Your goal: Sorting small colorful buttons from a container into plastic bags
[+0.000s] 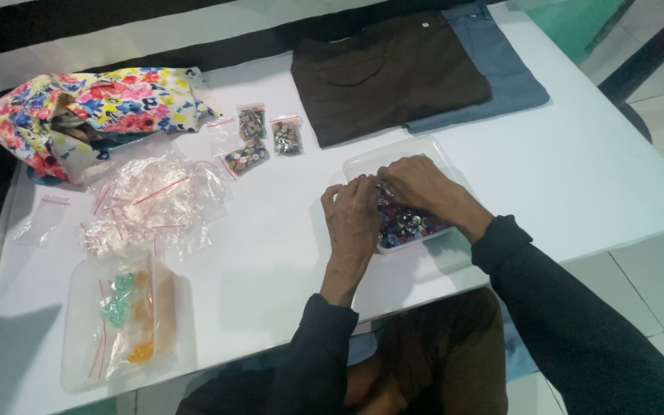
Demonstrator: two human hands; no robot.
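On a white table [270,253], both hands, left [353,217] and right [423,184], pinch together over a clear tray [363,165] of buttons [405,224] directly beneath.

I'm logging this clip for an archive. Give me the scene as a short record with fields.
surface: white table
left hand: at the rim of the clear tray, fingertips meeting the right hand's
right hand: over the tray's mixed buttons
filled bags: three small button bags
empty bags: heap of clear zip bags
cloth: brown folded garment, blue garment, floral bag
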